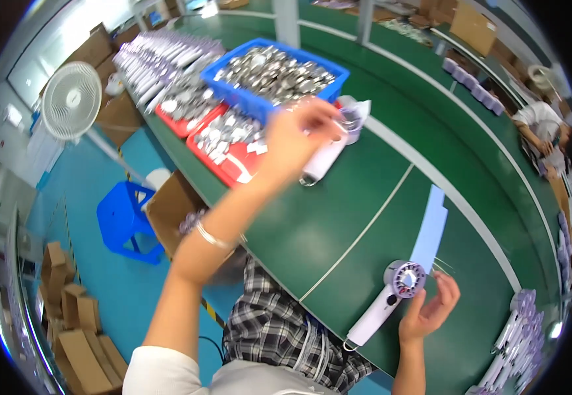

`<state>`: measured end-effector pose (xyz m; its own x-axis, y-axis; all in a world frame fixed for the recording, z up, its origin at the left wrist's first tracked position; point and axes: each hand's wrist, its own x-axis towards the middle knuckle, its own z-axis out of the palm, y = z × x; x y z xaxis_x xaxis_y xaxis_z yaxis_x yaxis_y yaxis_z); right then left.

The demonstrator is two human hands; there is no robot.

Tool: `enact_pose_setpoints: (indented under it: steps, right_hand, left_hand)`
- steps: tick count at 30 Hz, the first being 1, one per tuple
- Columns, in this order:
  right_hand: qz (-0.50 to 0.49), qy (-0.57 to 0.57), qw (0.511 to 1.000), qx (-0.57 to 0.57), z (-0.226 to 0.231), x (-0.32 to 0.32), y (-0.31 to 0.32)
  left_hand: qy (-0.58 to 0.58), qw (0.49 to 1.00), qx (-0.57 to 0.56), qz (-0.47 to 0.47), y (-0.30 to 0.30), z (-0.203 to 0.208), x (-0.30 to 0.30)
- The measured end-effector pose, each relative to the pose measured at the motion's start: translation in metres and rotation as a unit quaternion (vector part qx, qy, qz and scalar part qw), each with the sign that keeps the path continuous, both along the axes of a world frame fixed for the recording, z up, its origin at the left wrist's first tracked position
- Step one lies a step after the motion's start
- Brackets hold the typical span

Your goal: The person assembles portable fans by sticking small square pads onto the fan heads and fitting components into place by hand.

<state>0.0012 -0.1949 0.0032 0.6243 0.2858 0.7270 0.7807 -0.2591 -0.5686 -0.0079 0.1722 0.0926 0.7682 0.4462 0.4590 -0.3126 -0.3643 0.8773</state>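
On the green table lies a white and lilac handheld fan [383, 309], its round grille toward the far side and its handle toward me. My right hand [431, 308] is beside the fan head, fingers curved and apart, gripping nothing I can see; the thumb is close to the grille. A light-blue strip [429, 230] extends from behind the fan head. My left hand [297, 131], smeared by motion, is over the upper end of a second handheld fan [325, 157], beside the blue bin. Whether its fingers hold anything is not clear.
A blue bin [236, 97] full of round metallic pieces stands at the far left, with red trays [223, 164] of small parts beside it. Many fans are heaped beyond [157, 59] and at right [513, 345]. A blue stool [125, 217] and a pedestal fan [72, 100] stand left. Another person [539, 128] sits far right.
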Motion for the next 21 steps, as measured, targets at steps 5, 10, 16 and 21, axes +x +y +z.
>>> enact_pose_setpoints:
  steps: [5,10,16,21]
  right_hand:
    - [0.025,-0.009,0.994,-0.102,0.044,-0.025,0.023]
    - [0.033,-0.003,0.986,-0.164,0.056,-0.034,0.033]
    - [0.01,0.085,0.979,-0.183,0.066,-0.033,0.011]
    - [-0.036,0.131,0.968,-0.211,0.079,-0.006,0.013]
  left_hand:
    - [-0.026,0.972,-0.054,-0.227,-0.158,-0.042,-0.064]
    - [0.023,0.909,-0.328,-0.255,-0.177,-0.051,-0.066]
    - [0.039,0.855,-0.395,-0.334,-0.194,-0.057,-0.057]
    - [-0.022,0.985,-0.013,-0.172,-0.157,-0.068,-0.047]
